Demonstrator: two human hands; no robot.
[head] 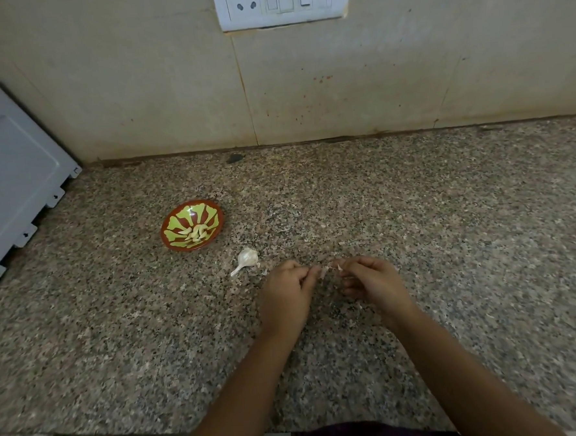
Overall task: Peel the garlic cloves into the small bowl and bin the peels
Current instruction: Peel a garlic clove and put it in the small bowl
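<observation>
A small red bowl (211,205) with a green pattern sits on the speckled granite counter (414,210) and holds several peeled garlic cloves (196,232). A partly stripped white garlic bulb (247,258) with its stem lies to the bowl's lower right. My left hand (286,292) and my right hand (373,281) meet over the counter, fingertips close together. Between them they pinch a small garlic clove (327,270) with a pale flake of peel. The clove is mostly hidden by my fingers.
Thin peel scraps (359,306) lie on the counter around my hands. A white appliance (14,180) stands at the far left against the tiled wall. A switch and socket plate (280,2) is on the wall above. The counter's front edge runs along the bottom left.
</observation>
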